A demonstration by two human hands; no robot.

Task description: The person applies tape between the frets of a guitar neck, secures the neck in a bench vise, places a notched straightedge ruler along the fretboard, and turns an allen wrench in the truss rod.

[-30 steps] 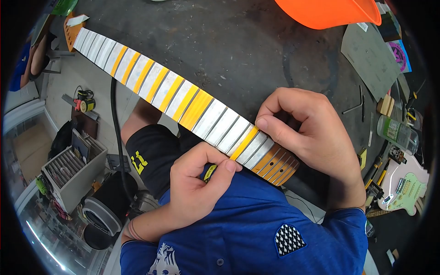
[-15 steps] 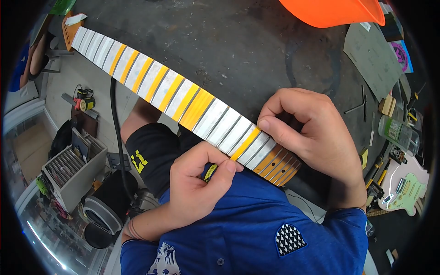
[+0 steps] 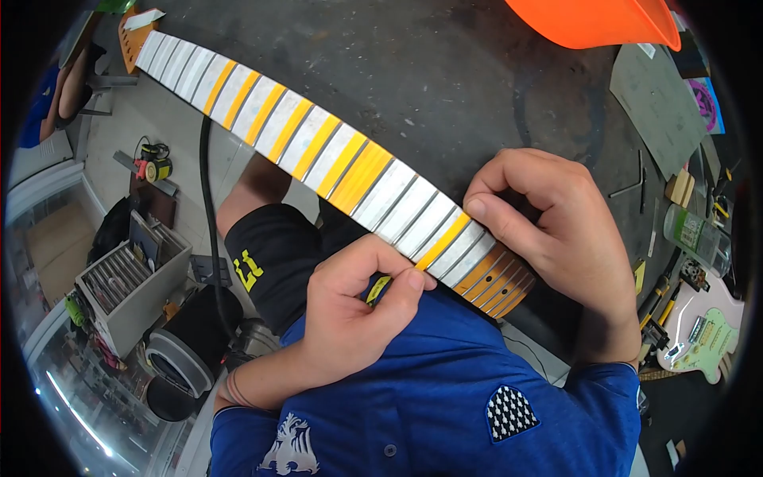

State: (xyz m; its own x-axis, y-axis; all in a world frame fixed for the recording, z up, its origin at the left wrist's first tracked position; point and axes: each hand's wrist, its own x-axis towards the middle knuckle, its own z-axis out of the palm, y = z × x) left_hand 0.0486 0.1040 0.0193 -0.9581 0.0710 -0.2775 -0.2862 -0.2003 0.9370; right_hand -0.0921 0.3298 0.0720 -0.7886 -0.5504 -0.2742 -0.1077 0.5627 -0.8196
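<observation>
A guitar neck (image 3: 494,285), its fretboard banded in silvery-white strips (image 3: 383,191) and yellow ones between the metal frets, slants across the frame from upper left to just right of center, partly over the dark tabletop (image 3: 397,87). At its lower right end, a narrow yellow strip (image 3: 443,241) crosses the board between a person's two bare hands. The left hand (image 3: 362,306), at lower center, has its thumb and forefinger pinched at the strip's lower end; the right hand (image 3: 552,215), right of center, has its fingers drawn together on the upper end, the rest curled. Beyond the strip, the last frets show bare amber wood. At upper left, a white piece (image 3: 145,19) lies on the headstock (image 3: 131,46). The person wears a blue shirt (image 3: 445,374) and black shorts (image 3: 274,262) with yellow lettering. An orange object (image 3: 604,20) juts in at the upper right, near a gray sheet (image 3: 656,111); below are a hex key (image 3: 625,190), a clear bottle (image 3: 719,250) with a green label and a pale pink guitar body (image 3: 679,314). A gray box (image 3: 151,312) of slotted items stands at lower left, beside a black bin (image 3: 199,338).
</observation>
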